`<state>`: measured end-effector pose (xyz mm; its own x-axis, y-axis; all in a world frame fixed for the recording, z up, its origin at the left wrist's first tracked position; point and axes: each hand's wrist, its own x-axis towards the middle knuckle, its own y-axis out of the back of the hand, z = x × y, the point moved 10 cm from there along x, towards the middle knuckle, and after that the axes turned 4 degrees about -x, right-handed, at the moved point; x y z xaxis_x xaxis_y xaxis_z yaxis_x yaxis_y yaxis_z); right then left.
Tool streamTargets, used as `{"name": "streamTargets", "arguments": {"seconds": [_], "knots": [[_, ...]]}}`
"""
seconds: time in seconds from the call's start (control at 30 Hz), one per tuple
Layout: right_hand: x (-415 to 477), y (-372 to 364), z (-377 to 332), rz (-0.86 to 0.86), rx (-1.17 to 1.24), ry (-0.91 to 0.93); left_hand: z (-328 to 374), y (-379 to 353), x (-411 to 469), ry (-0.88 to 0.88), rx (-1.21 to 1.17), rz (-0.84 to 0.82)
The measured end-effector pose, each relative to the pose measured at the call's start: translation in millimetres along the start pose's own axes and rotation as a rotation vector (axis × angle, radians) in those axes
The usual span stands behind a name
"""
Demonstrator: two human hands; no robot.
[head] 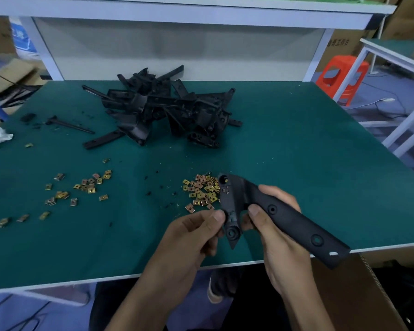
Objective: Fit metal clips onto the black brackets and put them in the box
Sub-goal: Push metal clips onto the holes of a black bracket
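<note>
Work seems far from done: a big pile of brackets [163,108] lies well beyond the fingers, and I can't see how full the box [359,295] below the right hand [275,237] is. That hand wraps the long arm of one black bracket [282,216], held over the near edge of the table [296,151]. The left hand [194,235] pinches its lower lug; whether a clip sits under the thumb I cannot tell. Just past the fingertips lie loose clips [201,192], with more scattered left of them. Nothing seems to block the drop to the box.
</note>
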<state>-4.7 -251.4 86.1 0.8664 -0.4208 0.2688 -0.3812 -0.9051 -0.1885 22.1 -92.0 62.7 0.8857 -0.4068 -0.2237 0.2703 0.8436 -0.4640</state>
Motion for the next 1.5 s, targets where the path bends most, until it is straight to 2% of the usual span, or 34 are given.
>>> {"name": "streamTargets", "arguments": {"seconds": [0.1,0.33,0.4,0.47,0.53,0.6,0.67,0.73,0.9,1.03,1.13,1.3,1.37,1.43,1.5], "knots": [[-5.8,0.4,4.4,0.015,-0.030,-0.004,-8.6,0.1,-0.1,0.020,-0.038,0.004],[-8.2,-3.0,-8.5,-0.014,-0.148,0.085,-9.5,3.3,3.9,0.014,0.110,-0.001],[-0.8,-5.7,-9.1,0.023,-0.021,0.007,-7.0,-1.6,5.8,-0.019,0.024,0.031],[10.1,-9.7,-7.3,0.073,0.262,-0.121,-15.5,-11.8,6.4,-0.027,-0.061,0.034],[20.9,-13.9,-10.5,0.120,0.515,-0.200,-33.2,-38.9,2.6,-0.014,0.024,-0.056],[28.3,-16.9,-17.0,0.157,0.639,-0.210,-54.5,-68.7,-5.5,0.057,-0.032,-0.167],[32.7,-14.5,-23.7,0.193,0.612,-0.163,-63.1,-83.5,-12.9,0.102,-0.154,-0.197],[35.1,-7.6,-30.4,0.219,0.535,-0.088,-67.5,-85.1,-15.7,0.097,-0.175,-0.195],[36.9,6.7,-38.2,0.227,0.459,0.021,-74.4,-80.9,-19.5,0.083,-0.095,-0.213],[39.2,13.8,-39.8,0.240,0.493,0.012,-66.4,-78.6,-21.7,0.047,-0.034,-0.194],[38.5,7.6,-37.6,0.235,0.503,-0.016,-55.9,-99.7,-26.0,0.107,-0.184,-0.258],[20.0,-14.3,-25.3,0.167,0.544,-0.101,-45.6,-96.8,-16.6,0.234,-0.530,-0.131],[17.9,-11.9,-23.2,0.177,0.548,-0.086,-41.9,-103.0,-15.8,0.262,-0.558,-0.208],[20.4,-1.2,-21.4,0.211,0.516,-0.066,-48.5,-92.9,-19.1,0.265,-0.430,-0.251],[24.4,16.7,-18.4,0.257,0.451,-0.058,-50.1,-60.0,-12.8,0.147,-0.067,-0.155]]}}
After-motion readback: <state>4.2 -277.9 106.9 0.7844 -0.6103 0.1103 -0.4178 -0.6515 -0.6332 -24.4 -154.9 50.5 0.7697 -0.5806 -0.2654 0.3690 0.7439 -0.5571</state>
